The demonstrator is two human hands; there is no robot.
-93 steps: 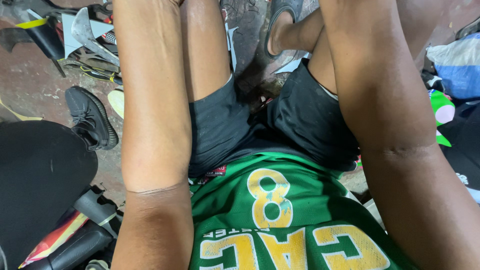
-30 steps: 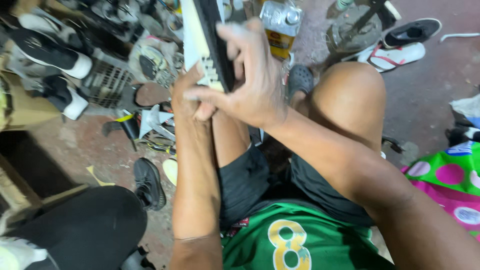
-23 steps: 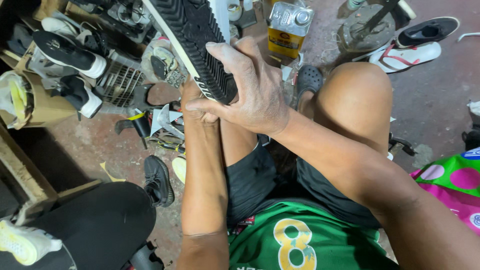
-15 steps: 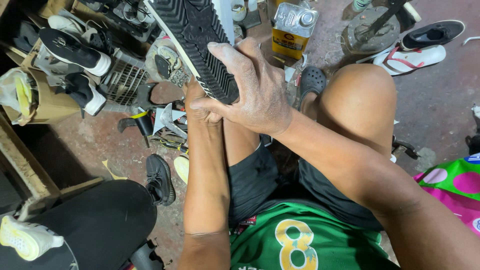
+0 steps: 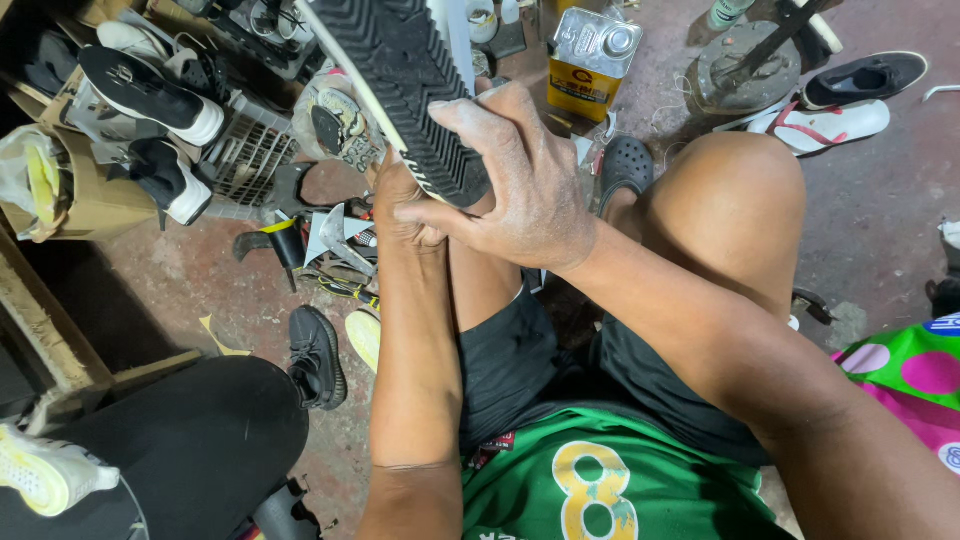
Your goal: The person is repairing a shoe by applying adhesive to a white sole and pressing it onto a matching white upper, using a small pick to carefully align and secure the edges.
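Gripping a shoe, sole up, tread black, held above the knees: right hand clasped over the heel end, fingers across the tread; left hand closed on it from beneath, mostly hidden. Yellow tin can on the floor just beyond. Black sneaker on the floor left of the left arm. Sandal well right.

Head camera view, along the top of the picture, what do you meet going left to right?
Black and white sneaker → black treaded shoe sole held by the right hand → yellow metal can → white flip-flop → black slip-on shoe.
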